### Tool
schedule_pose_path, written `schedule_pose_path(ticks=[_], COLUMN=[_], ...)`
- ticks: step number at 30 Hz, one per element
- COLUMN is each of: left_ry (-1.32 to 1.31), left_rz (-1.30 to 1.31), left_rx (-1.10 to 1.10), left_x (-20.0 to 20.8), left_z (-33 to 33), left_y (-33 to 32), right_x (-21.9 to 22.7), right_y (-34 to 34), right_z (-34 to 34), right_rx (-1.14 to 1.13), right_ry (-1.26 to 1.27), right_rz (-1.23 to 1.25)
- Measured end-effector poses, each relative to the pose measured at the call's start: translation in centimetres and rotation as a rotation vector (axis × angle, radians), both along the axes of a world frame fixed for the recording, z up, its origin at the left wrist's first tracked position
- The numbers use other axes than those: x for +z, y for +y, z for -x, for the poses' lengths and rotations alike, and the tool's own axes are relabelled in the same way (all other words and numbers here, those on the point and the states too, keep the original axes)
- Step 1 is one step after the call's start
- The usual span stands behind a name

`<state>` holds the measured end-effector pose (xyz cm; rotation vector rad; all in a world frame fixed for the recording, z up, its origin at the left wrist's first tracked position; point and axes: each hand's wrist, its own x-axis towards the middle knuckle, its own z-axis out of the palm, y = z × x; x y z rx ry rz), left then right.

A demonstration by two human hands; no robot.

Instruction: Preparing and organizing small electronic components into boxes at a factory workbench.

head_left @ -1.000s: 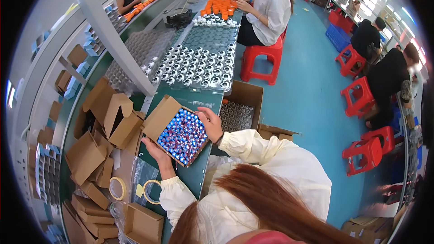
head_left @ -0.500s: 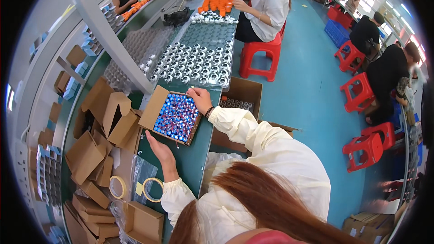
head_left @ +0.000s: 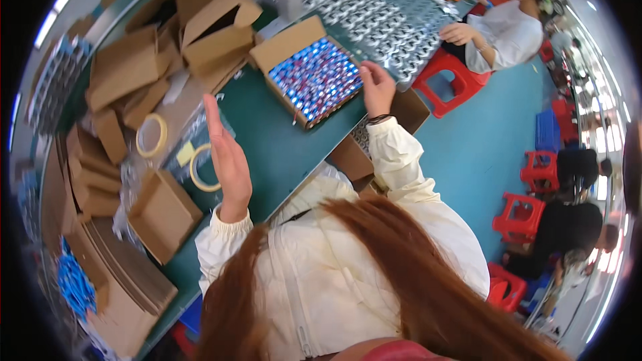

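An open cardboard box (head_left: 283, 99) stands on the green table, its flap folded back at the far left. Tightly packed inside are small blue and silver cylindrical parts (head_left: 314, 80) with dark red wires among them. At the box's right corner, my right hand (head_left: 379, 93) has its fingers curled into a pinch. Whether anything small is between those fingertips is hidden. My left hand (head_left: 231, 170) is raised over the table, fingers stretched out and holding nothing. Nearest to it lies a yellowish tape roll (head_left: 195, 172), on clear plastic.
Opened cartons (head_left: 124, 70) crowd the left, near another tape roll (head_left: 138, 139) and an empty box (head_left: 157, 224). A clear tray (head_left: 374, 20) of white and black parts lies beyond. Another person in white sits far right by a red stool (head_left: 435, 93). A carton (head_left: 351, 160) stands below the table edge.
The view has turned, bringing the left-side cartons closer. My left hand has moved away from the box's near side. My right hand remains at its right side.
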<state>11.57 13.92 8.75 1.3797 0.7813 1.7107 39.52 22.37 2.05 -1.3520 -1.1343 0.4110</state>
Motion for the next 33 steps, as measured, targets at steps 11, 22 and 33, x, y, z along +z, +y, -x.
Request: schedule_pose_path(ticks=[11,22,33], left_ry=[0.687,0.997,1.132], left_rz=[0.008,-0.097,-0.102], left_rx=[0.485,0.501,0.885], left_x=[-6.0,-6.6,-5.2], left_z=[5.1,6.1,10.0], left_y=[-7.7,-11.3,-12.9], right_x=[4.8,5.0,4.8], right_y=[-5.4,-5.5,-5.4], right_z=[6.3,8.7,9.6], right_rx=[0.190,0.420,0.305], right_ry=[-0.653,-0.921,-0.942], right_rz=[-0.220,-0.197,-0.291])
